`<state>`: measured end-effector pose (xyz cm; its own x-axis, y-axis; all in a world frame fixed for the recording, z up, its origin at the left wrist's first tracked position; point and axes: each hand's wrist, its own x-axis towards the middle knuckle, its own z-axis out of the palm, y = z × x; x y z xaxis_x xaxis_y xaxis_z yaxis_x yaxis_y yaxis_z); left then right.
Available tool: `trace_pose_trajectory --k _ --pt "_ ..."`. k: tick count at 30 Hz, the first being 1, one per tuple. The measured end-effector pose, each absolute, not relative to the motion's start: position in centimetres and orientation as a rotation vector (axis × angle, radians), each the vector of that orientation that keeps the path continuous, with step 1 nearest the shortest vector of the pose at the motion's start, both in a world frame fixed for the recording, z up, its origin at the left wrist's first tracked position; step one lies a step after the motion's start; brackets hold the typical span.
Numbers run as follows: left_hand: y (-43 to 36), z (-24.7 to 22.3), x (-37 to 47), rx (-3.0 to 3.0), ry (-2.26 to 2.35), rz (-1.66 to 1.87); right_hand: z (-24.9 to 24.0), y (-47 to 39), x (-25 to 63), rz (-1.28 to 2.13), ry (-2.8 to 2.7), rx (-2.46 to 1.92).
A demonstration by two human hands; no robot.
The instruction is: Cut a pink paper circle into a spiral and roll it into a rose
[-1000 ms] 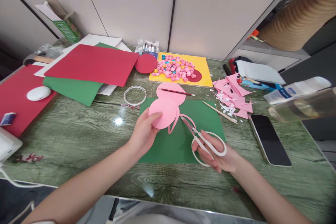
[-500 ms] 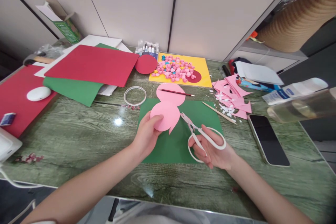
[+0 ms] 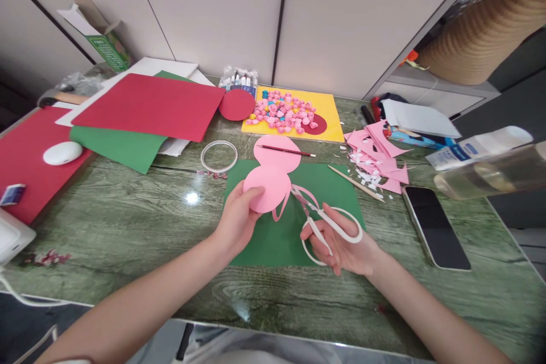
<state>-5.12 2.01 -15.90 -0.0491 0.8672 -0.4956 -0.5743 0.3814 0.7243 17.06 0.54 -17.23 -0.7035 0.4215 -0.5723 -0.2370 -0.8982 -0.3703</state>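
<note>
My left hand (image 3: 241,213) pinches a pink paper circle (image 3: 268,190) by its left side, thumb on top. A thin curled pink strip (image 3: 279,210) hangs at the circle's right edge. White-handled scissors (image 3: 313,213) are in my right hand (image 3: 341,244), fingers through the loops, blades parted at the circle's right edge. Another strip curves beside the blades. Beneath lies a green paper sheet (image 3: 264,247). Behind the held circle, a second pink circle (image 3: 267,145) lies flat with a dark red pencil (image 3: 285,151) across it.
Pink paper roses (image 3: 285,111) cover much of a yellow sheet (image 3: 330,105) at the back. A tape roll (image 3: 219,156) lies left of the green sheet. To the right are pink scraps (image 3: 375,153), a wooden stick (image 3: 356,183), a phone (image 3: 435,227) and a clear bottle (image 3: 490,170).
The scissors have shifted slightly left and down along the circle's edge. The cut strip is longer and now curls out beside the blades. My left hand is nearly still.
</note>
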Motion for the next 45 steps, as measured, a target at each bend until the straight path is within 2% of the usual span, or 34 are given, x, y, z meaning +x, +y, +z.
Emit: trace_pose_trajectory --k 16,28,45 --pt "2.5 -16.0 -5.4 0.314 1.138 1.233 -17.0 1.0 15.4 2.443 -0.423 -1.036" --pt "2.6 -16.0 -5.5 0.291 1.146 1.251 -16.4 -0.6 15.5 2.623 -0.292 -0.808" --pt "2.7 -15.9 -5.6 0.274 1.114 1.247 -16.8 -0.3 16.4 2.488 -0.869 -1.303"
